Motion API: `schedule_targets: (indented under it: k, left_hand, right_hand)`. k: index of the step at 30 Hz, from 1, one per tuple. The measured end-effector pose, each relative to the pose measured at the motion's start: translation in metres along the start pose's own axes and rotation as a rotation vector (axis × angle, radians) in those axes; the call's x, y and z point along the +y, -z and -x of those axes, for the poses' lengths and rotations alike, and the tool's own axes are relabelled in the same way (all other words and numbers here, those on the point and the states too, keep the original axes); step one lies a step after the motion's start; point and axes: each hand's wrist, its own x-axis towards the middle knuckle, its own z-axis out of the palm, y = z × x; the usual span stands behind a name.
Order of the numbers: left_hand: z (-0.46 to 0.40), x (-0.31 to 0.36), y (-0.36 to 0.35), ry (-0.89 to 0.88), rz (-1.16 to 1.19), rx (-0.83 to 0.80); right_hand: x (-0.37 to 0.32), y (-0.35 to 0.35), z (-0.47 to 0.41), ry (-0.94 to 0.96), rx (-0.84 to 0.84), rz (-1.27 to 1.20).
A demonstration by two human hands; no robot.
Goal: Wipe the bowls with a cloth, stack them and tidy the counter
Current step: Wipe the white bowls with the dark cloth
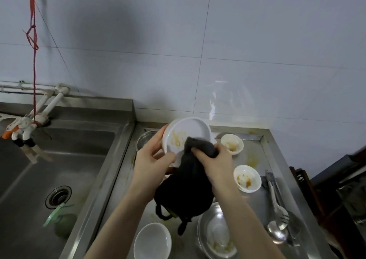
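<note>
My left hand (150, 159) grips the rim of a white bowl (190, 130), tilted up above the steel counter (255, 152), with yellow smears inside. My right hand (213, 161) holds a dark grey cloth (190, 185), bunched against the bowl's inside; the rest of the cloth hangs down. Two small white bowls (232, 143) (247, 178) with yellow residue stand to the right. A clean-looking white bowl (152, 241) sits at the near edge. A steel bowl (215, 233) with a white dish inside lies beside it.
A steel sink (49, 169) with a drain and a green item fills the left side, with white taps (23, 128) above it. A metal bowl (145, 139) sits behind my left hand. Tongs, a fork and a ladle (277, 215) lie at the counter's right. A yellow stain marks the counter.
</note>
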Motion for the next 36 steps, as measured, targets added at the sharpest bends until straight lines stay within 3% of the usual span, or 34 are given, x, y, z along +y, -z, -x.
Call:
schedule_targets:
  k: [3,6,8,10,13,16,18,21,24,26,28,30,32,34,36]
  left_hand:
    - [-0.003,0.004,0.014,0.000,-0.171,-0.085]
    - [-0.014,0.012,0.025,0.031,-0.593,-0.322]
    - [-0.022,0.019,0.027,0.041,-0.703,-0.391]
    - [-0.027,0.023,0.029,0.016,-0.633,-0.284]
    - [-0.020,0.007,0.023,-0.085,-0.535,-0.004]
    - [-0.001,-0.019,0.007,-0.062,-0.185,0.159]
    - [0.003,-0.026,0.003,-0.056,-0.095,0.235]
    - [-0.001,-0.023,0.011,-0.054,-0.214,0.198]
    - [-0.011,-0.011,0.018,-0.099,-0.537,-0.026]
    - [-0.014,-0.003,0.018,-0.115,-0.619,-0.071]
    - [-0.015,0.000,0.017,-0.108,-0.515,0.016]
    - [-0.009,-0.001,0.011,-0.064,-0.282,0.153]
    - [-0.005,-0.003,0.006,-0.069,-0.154,0.254]
    - [-0.003,-0.007,0.008,-0.098,-0.157,0.254]
    - [-0.005,-0.006,0.016,-0.099,-0.249,0.184]
  right_hand:
    - [-0.012,0.008,-0.005,0.222,0.112,0.291]
    - [-0.030,0.015,-0.011,0.828,0.119,0.687]
    - [-0.033,0.016,-0.013,1.032,0.025,0.818]
    - [-0.034,0.016,-0.016,0.883,0.045,0.755]
    - [-0.022,0.013,-0.015,0.495,0.185,0.457]
    - [-0.010,0.003,-0.006,0.216,0.181,0.132]
    - [-0.006,-0.001,-0.003,0.189,0.170,0.140]
    - [-0.018,0.006,-0.011,0.341,0.150,0.311]
    - [-0.031,0.007,-0.017,0.874,0.109,0.702]
    - [-0.035,0.005,-0.019,1.064,0.116,0.870]
    - [-0.033,0.005,-0.022,0.879,0.133,0.778]
    - [-0.025,0.004,-0.023,0.487,0.106,0.499]
    - [-0.014,0.001,-0.017,0.213,0.012,0.210]
    - [-0.007,-0.003,-0.008,0.155,-0.019,0.171]
    - [-0.008,0.000,-0.010,0.257,0.024,0.293]
